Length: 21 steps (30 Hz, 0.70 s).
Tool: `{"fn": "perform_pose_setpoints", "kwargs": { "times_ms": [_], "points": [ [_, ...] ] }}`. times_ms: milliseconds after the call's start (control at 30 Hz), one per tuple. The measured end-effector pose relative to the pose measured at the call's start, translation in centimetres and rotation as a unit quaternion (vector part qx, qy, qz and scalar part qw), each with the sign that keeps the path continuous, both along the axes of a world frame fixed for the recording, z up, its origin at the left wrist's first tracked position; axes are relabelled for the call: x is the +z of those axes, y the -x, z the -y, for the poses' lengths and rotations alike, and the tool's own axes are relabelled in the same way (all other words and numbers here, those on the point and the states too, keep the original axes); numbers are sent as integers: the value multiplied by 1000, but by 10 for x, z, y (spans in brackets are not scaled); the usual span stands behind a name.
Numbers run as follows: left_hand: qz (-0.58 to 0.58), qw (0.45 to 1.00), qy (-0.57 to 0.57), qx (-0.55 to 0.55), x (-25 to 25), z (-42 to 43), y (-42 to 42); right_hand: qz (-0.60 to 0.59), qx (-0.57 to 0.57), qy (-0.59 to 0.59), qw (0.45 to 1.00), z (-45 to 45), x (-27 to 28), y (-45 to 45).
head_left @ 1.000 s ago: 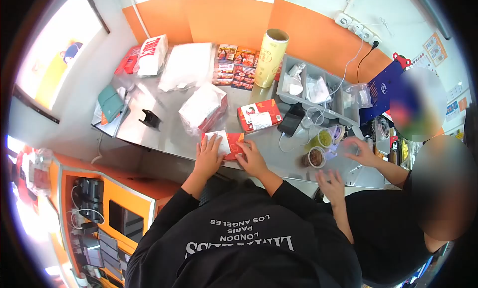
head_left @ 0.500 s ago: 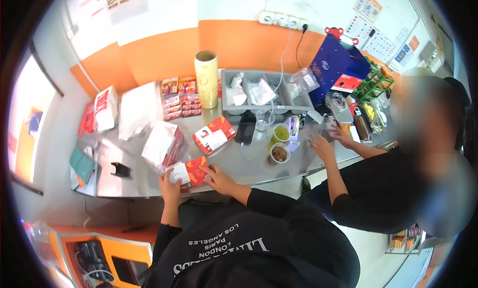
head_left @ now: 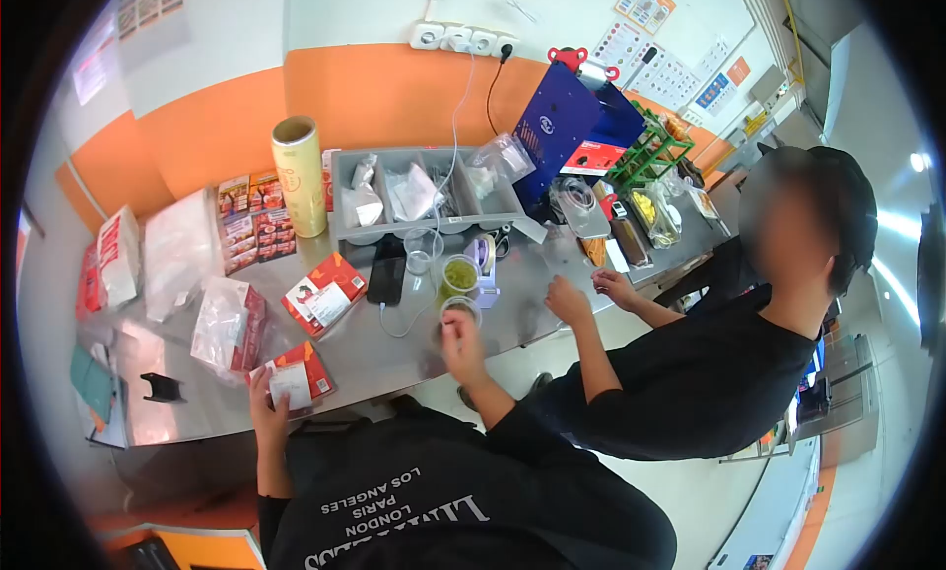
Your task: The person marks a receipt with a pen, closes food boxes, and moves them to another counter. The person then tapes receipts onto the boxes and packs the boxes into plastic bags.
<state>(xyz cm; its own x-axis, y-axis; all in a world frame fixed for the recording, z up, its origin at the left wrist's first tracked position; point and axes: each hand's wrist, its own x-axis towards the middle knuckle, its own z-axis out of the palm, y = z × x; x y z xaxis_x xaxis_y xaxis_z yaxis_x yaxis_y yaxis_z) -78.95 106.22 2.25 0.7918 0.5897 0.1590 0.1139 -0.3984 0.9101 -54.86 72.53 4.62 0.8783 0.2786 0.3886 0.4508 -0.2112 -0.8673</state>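
Note:
My left hand (head_left: 268,401) grips the left end of a red cardboard box (head_left: 313,370) with a white label, at the table's front edge. My right hand (head_left: 463,351), fingers curled, is at the near rim of a clear plastic cup (head_left: 472,307) and hides most of it. Just behind stands a cup with green contents (head_left: 460,272). A second red box (head_left: 325,292) with a white label lies farther back. Left of it, a red-and-white pack (head_left: 229,324) sits in clear plastic.
A grey compartment tray (head_left: 345,225), a yellow cylinder (head_left: 301,181) and a phone (head_left: 387,271) on a white cable stand at the back. Another person (head_left: 690,373) stands at right, hands (head_left: 570,302) over the table edge. A blue stand (head_left: 557,122) is beyond.
My right hand has left the red box and moved right to the plastic cup. My left hand stays on the box. The view has turned right.

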Motion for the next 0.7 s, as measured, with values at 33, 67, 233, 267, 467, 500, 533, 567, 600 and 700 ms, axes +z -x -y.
{"fn": "perform_pose_setpoints", "kwargs": {
  "times_ms": [33, 67, 233, 267, 467, 500, 533, 567, 600, 700],
  "points": [
    [-27, 987, -159, -1, -14, -4, 0, 37, -61, -1, 997, 14, 0, -11],
    [-27, 986, -163, -3, -16, -1, -1, 73, -120, -4, 990, 26, -3, -25],
    [-78, 988, -124, 52, -2, 27, -7, -112, -189, -8, 975, 79, -44, -88],
    [-80, 987, -126, 50, -3, 28, -8, -115, -190, -9, 975, 81, -40, -94],
    [-165, 925, -329, 98, 13, 44, -24, -410, -128, -112, 896, 80, -27, -119],
    [-196, 922, -325, 71, 16, 46, -26, -414, -111, -101, 898, 80, -28, -123],
    [-226, 919, -320, 44, 17, 47, -27, -418, -93, -90, 899, 81, -29, -128],
    [-227, 919, -321, 44, 10, 45, -27, -419, -93, -90, 899, 81, -29, -133],
    [-206, 923, -325, 25, 0, 42, -27, -433, -85, -85, 893, 81, -30, -138],
    [-194, 928, -317, 0, -9, 40, -25, -448, -79, -60, 889, 84, -35, -145]
  ]
}}
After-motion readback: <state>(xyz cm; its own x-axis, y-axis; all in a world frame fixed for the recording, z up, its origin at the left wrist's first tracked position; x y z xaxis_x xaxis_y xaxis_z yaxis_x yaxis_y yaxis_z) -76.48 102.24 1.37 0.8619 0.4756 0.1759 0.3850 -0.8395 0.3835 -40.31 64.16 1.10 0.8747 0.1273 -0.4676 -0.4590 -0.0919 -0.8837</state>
